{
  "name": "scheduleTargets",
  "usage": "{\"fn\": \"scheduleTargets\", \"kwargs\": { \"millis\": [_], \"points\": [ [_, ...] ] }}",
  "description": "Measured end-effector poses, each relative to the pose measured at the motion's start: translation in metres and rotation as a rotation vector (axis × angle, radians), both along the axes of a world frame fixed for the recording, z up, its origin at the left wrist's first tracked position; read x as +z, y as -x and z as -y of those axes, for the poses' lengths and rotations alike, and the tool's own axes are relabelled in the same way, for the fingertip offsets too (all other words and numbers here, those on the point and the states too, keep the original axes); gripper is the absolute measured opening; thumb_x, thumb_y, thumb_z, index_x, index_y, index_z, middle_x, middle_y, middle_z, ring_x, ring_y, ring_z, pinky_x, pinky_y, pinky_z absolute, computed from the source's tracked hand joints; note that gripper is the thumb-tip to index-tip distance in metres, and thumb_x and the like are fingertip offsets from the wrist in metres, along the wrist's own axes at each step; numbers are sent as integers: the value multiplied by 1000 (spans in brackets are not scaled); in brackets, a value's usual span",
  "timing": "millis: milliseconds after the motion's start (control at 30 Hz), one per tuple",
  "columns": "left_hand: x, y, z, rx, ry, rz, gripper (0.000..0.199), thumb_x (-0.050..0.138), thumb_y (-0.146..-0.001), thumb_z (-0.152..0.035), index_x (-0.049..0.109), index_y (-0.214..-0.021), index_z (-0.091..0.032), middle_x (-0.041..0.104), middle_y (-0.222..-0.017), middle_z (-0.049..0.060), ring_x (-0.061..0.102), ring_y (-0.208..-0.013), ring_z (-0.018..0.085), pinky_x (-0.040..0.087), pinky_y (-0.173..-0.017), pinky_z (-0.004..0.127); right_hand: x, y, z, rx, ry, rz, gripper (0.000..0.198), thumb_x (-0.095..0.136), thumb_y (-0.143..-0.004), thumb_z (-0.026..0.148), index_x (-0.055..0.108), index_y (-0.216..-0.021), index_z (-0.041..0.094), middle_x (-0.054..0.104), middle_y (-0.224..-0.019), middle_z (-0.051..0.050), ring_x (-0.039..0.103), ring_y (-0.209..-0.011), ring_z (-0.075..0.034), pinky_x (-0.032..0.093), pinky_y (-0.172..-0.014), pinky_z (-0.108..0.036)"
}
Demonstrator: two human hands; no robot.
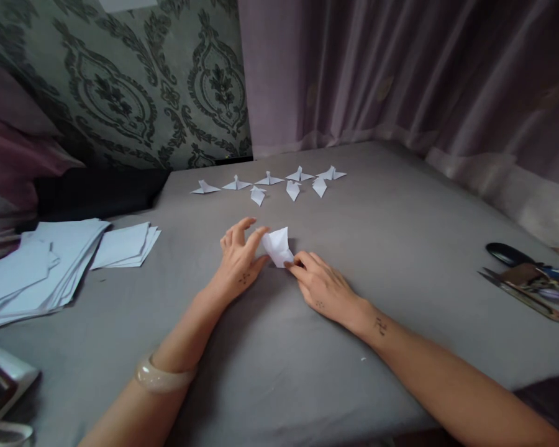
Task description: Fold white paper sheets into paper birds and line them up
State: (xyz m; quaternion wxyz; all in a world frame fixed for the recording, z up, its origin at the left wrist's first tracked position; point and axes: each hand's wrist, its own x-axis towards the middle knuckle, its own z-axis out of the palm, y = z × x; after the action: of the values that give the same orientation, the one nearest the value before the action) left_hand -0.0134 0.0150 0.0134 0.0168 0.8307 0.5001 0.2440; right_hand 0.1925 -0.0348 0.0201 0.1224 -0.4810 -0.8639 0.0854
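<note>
White paper sheets point(69, 254) lie in a loose, uneven stack at the left of the grey cloth-covered table point(400, 230), below a bunch of pinkish-purple fabric point(18, 161). Just right of them sits a smaller pile of white paper pieces point(120, 242), their edges fanned a little, with a flat black cloth point(102, 191) behind. Next comes the left hand point(237, 253), a glossy cream bangle point(164, 375) on its forearm; its fingers are spread and curved, thumb and index apart beside the left edge of a small white folded paper point(278, 247). Whether they touch it, I cannot tell. That paper is near the middle of the table, tilted up between the 2 hands. Beyond it, 8 white folded-paper figures stand in 2 rows: 5 with spread wings point(269, 179) at the back, 3 narrower pointed ones point(293, 190) in front. The right hand point(323, 284) pinches the paper's lower right corner between thumb and fingers. Far right, a slim pointed metal tool point(524, 297) lies beside a black rounded object point(509, 253), near the pale purple curtain point(475, 118).
</note>
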Motion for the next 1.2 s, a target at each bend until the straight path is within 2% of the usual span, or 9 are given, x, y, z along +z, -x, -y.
{"fn": "scheduleTargets", "kwargs": {
  "millis": [100,233,267,367,467,667,833,1033,1200],
  "points": [
    [-7,-3,0,37,-26,102,47,62,-79,-27,43,-122,-19,45,-117,13,47,-107,26,41,-88,43,0,0,0,7,12,-9,34,37,-89,8,60,-113,19,54,-101,-8,49,-93,-19,44,-75,-29],
    [-12,-7,2,-123,102,125,13,51,-87,-24,53,-99,-17,55,-94,6,55,-85,18,46,-76,32,2,-2,0,9,47,-34,33,39,-88,7,62,-107,20,53,-100,-7,48,-90,-18,44,-77,-30],
    [-12,-8,3,-178,140,109,11,46,-90,-22,55,-95,-17,57,-92,6,55,-84,17,47,-77,31,2,-3,0,11,62,-46,33,40,-87,7,63,-106,20,53,-100,-7,48,-90,-18,44,-78,-30],
    [-13,-11,6,-297,186,83,21,39,-93,-18,60,-95,-18,61,-98,8,58,-90,16,47,-81,29,2,-8,-2,34,108,-120,37,41,-84,5,65,-107,22,55,-100,-6,50,-93,-17,44,-80,-29],
    [-13,-11,7,-329,180,58,25,39,-93,-17,63,-99,-18,64,-101,8,58,-92,17,48,-82,31,1,-13,-7,32,159,-262,37,42,-80,4,68,-100,22,61,-101,-5,55,-91,-15,44,-80,-27],
    [-8,-9,6,-376,187,-30,31,36,-94,-17,65,-105,-18,65,-103,10,57,-93,19,48,-81,32,-3,-17,-18,-265,313,-523,21,47,-79,17,66,-90,20,69,-78,0,59,-64,-11,45,-63,-22],
    [-5,-9,7,-426,161,-71,33,35,-94,-16,64,-109,-18,64,-102,9,55,-92,19,47,-82,32,-3,-17,-19,-288,319,-516,22,47,-78,17,67,-85,20,69,-75,0,59,-62,-11,44,-61,-22],
    [-6,-11,9,-459,190,-67,37,33,-92,-9,64,-109,-20,63,-103,8,55,-95,18,47,-83,30,-1,-20,-18,-237,280,-447,25,45,-79,14,69,-85,20,70,-77,0,59,-64,-11,43,-64,-22],
    [-7,-11,9,-477,205,-51,37,34,-90,-8,66,-107,-19,63,-101,8,56,-94,18,48,-82,29,1,-18,-12,-135,170,-328,36,42,-82,9,67,-104,22,66,-90,-3,58,-76,-13,43,-70,-24]
  ]
}}
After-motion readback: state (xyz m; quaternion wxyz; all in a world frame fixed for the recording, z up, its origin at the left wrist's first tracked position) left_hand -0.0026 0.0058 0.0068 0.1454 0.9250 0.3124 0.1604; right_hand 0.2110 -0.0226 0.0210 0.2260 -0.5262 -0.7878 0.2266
